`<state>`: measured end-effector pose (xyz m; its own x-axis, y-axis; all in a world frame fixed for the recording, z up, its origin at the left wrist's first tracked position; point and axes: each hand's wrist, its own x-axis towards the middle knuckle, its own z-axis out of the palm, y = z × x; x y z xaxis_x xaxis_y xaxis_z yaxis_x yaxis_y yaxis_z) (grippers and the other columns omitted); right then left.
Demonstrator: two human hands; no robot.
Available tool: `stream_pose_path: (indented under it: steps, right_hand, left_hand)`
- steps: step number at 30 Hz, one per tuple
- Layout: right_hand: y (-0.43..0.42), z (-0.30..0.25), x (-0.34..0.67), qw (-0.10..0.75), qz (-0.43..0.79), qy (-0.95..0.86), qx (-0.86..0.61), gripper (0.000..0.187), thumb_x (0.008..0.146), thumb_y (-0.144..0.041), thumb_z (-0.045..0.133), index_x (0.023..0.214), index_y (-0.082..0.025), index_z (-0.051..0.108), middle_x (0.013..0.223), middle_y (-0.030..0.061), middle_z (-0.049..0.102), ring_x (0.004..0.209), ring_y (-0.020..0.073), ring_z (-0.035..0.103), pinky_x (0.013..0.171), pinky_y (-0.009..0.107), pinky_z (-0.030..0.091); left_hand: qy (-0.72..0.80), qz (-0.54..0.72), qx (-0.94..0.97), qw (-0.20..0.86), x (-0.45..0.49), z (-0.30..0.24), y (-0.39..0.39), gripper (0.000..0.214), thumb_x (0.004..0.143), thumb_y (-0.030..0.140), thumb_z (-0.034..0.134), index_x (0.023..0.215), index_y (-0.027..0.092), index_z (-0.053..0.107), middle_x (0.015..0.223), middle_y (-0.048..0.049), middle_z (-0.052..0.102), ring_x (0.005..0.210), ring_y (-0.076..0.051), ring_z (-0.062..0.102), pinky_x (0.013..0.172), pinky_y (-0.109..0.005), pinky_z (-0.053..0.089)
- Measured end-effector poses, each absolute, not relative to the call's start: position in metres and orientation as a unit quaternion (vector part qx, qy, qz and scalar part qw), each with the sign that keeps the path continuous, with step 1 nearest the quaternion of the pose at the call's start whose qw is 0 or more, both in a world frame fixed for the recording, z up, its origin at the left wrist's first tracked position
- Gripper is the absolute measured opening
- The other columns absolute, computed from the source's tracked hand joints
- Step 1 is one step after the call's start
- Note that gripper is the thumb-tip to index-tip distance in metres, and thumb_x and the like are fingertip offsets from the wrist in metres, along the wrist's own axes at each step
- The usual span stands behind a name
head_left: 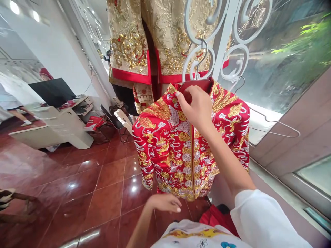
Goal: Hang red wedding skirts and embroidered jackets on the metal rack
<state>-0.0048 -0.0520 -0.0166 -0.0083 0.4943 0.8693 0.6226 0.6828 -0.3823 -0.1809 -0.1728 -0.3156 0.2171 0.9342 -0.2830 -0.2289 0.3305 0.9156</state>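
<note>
I can't read any word, number or brand from here. The red, box-shaped package [94, 123] near the pale, angular desk [69, 124] carries whitish marks that might be print, too small and blurred to make out.

A white top [172, 229] is being worn, its front being brightened by a printed motif. A wavy yellow-and-orange band [196, 233] is being displayed across the chest, and below it a small flower outline [202, 243] is being traced in black, while a bold blue flower [228, 245] is being partly cut off by the lower edge of the view. The right sleeve [266, 213] is being seen as plain white, loose and softly creased, being ended around the elbow. Both slender forearms are being left bare, as are the left hand [165, 203] and the right hand [199, 106].
</note>
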Motion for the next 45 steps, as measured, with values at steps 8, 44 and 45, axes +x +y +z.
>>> stream_pose_path:
  steps: [8,44,45]
  right_hand:
    - [-0.023,-0.016,0.004,0.566,0.092,-0.758,-0.311,0.043,0.082,-0.043,0.058,0.054,-0.017,0.039,0.052,-0.0051,0.034,0.053,0.006,0.029,0.055,0.023,0.024]
    - [0.012,-0.013,0.051,0.659,-0.086,-0.623,-0.414,0.026,0.075,-0.045,0.061,0.077,-0.021,0.053,0.085,0.0028,0.056,0.089,0.0213,0.049,0.082,0.041,0.04]
    - [0.016,-0.012,0.053,0.666,-0.063,-0.625,-0.402,0.026,0.073,-0.044,0.062,0.075,-0.02,0.052,0.082,0.002,0.056,0.086,0.0201,0.05,0.08,0.04,0.041]
  left_hand:
    - [0.471,0.676,0.504,0.26,-0.286,-0.165,-0.096,0.047,0.082,0.061,0.046,0.09,0.018,0.062,0.094,-0.0054,0.067,0.098,-0.019,0.059,0.097,-0.037,0.042]
    - [0.51,0.576,0.578,0.272,-0.282,-0.073,-0.069,0.049,0.056,0.055,0.076,0.079,0.012,0.069,0.063,-0.0031,0.067,0.055,-0.015,0.057,0.052,-0.025,0.044]
    - [0.521,0.581,0.571,0.254,-0.284,-0.067,-0.068,0.046,0.055,0.053,0.076,0.075,0.013,0.069,0.059,-0.0019,0.065,0.052,-0.014,0.054,0.05,-0.024,0.042]
